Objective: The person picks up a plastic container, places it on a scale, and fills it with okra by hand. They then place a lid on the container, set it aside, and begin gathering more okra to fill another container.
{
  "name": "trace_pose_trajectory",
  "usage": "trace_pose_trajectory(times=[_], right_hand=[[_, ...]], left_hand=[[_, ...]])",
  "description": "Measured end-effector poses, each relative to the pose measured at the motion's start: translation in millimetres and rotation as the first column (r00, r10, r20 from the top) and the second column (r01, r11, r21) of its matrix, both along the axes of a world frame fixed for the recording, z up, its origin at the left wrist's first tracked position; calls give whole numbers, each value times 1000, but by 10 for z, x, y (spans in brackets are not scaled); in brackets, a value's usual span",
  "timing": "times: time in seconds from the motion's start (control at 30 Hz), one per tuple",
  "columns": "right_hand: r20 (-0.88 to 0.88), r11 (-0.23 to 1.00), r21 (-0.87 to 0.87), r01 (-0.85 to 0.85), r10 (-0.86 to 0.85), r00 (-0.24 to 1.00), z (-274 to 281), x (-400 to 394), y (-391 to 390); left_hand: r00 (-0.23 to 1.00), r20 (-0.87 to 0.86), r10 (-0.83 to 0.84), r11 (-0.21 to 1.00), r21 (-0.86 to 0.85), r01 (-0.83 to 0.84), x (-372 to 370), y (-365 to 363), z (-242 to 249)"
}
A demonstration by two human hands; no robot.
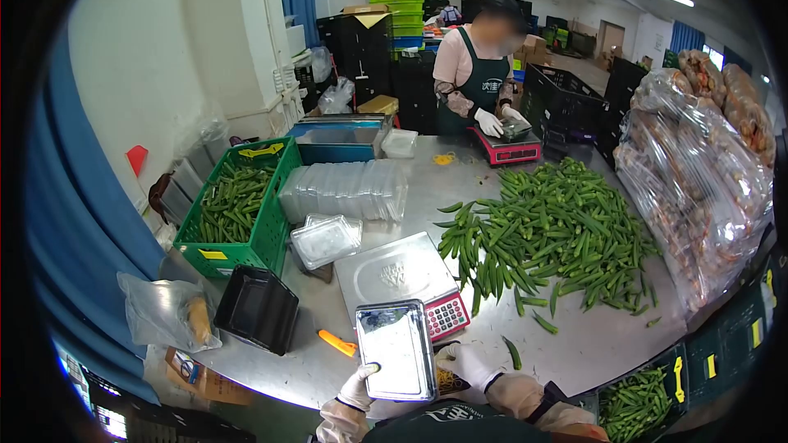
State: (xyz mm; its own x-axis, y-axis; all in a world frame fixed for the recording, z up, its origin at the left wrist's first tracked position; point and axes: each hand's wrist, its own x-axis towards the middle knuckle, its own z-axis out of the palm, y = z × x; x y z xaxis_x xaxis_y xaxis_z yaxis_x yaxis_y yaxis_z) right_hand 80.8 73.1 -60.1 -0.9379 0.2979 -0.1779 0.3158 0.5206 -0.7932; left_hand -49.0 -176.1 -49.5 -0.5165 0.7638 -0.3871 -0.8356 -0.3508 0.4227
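My left hand (359,386), in a white glove, grips the lower left corner of a clear plastic tray (396,350) held up over the table's near edge. My right hand (462,363), also gloved, is at the tray's lower right side, over a bundle of yellow rubber bands (447,378). Just beyond the tray stands a scale (402,276) with a steel platform and a red keypad. A large heap of green okra (550,234) lies on the steel table (591,344) to the right of the scale.
Stacked clear trays (345,190), a green crate of okra (234,205) and a black tray (257,308) sit on the left. An orange knife (338,343) lies near the edge. Across the table a gloved person in an apron (476,74) works at a red scale (505,146). Wrapped produce (698,172) stands right.
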Motion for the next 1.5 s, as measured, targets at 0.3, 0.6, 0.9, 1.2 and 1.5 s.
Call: trace_pose_trajectory(times=[0.3,0.6,0.9,1.2,1.5], right_hand=[[-146,987,-136,80,-100,984,85,-276,-80],[-53,723,-689,51,-121,991,670,-207,-6],[-176,859,-497,119,-234,956,1094,-222,-23],[-260,880,-474,13,-154,953,1123,-160,-70],[-96,-470,-855,-218,-268,959,834,-129,638]], left_hand=[[992,-7,-128,990,-58,127,66,222,70],[997,27,-68,998,-2,68,96,207,91],[999,27,-38,995,94,36,74,259,52],[1000,29,2,997,75,-4,247,357,289],[951,22,-309,946,115,304,114,231,515]])
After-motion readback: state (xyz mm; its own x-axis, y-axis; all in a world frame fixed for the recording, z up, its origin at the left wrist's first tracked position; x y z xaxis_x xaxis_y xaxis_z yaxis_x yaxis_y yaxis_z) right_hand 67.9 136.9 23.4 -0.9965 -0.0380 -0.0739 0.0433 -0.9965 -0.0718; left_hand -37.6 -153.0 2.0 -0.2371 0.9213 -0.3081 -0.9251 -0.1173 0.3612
